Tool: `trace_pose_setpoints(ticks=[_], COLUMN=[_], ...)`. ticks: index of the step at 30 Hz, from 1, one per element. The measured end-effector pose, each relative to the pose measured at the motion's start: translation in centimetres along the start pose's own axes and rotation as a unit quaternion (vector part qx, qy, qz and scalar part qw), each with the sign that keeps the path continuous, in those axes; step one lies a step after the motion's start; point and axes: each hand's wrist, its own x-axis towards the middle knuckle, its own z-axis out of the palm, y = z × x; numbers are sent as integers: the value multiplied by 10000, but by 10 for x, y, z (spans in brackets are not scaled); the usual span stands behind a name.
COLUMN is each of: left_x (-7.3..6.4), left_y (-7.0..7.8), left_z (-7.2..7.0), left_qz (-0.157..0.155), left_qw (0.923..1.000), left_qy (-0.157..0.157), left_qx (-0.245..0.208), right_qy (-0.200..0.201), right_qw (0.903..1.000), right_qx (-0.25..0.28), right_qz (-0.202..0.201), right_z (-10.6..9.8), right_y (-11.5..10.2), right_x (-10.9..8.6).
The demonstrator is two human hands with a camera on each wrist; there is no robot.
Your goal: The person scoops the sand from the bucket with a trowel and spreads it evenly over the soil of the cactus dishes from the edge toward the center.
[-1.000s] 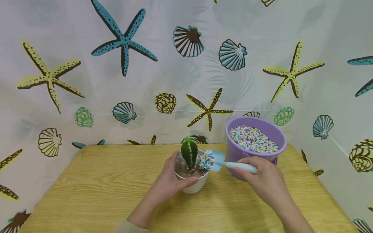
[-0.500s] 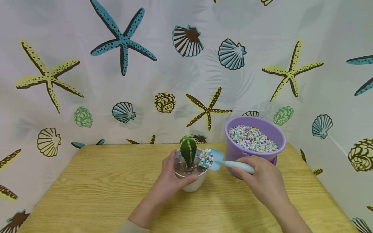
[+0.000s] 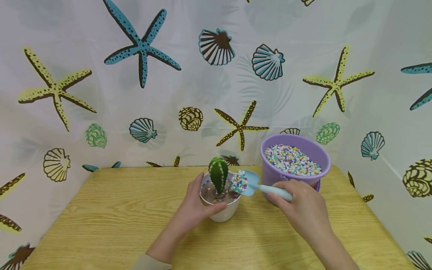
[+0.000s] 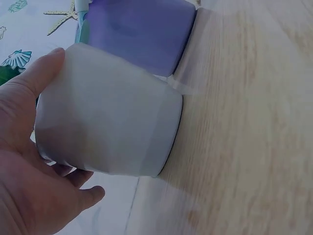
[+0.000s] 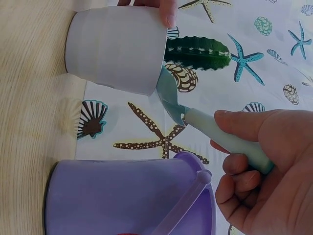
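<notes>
My left hand (image 3: 199,206) grips a white plant pot (image 3: 224,215) at its rim, thumb on the near side and fingers on the left side. In the pot a green cactus (image 3: 218,174) stands upright in brownish soil, with a few coloured bits scattered on top. My right hand (image 3: 305,204) holds a light blue hand trowel (image 3: 249,183) by its handle. Small white, pink, blue and yellow pebbles (image 3: 238,182) fill the trowel's front part, which overlaps the pot's right rim. In the right wrist view the trowel's blade (image 5: 168,95) is right at the rim, beside the cactus.
A purple bucket (image 3: 271,183) of the same coloured pebbles (image 3: 291,159) stands behind my right hand at the table's back right. The wooden table (image 3: 121,213) ends at a curtain (image 3: 162,97) printed with starfish and shells, which also runs along both sides.
My right hand has shifted slightly left with the loaded trowel. The pot and my left hand have hardly moved, and the pebbles are still on the blade.
</notes>
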Motion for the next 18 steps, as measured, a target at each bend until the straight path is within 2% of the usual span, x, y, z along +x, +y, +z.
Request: trace_pose_setpoints(ticks=[8, 13, 18], left_x=[-1, -1, 0], left_y=[3, 3, 1], left_z=[8, 5, -4], left_qz=[96, -37, -175], left_qw=[9996, 9999, 9992], left_qy=[216, 74, -179], left_qx=[122, 65, -306], right_qy=[190, 284, 385], right_qw=[9995, 9989, 9982], right_qx=[-155, -228, -288], right_qz=[-221, -289, -366], right_z=[2, 3, 3], right_y=[-2, -2, -2], right_x=[-2, -3, -3])
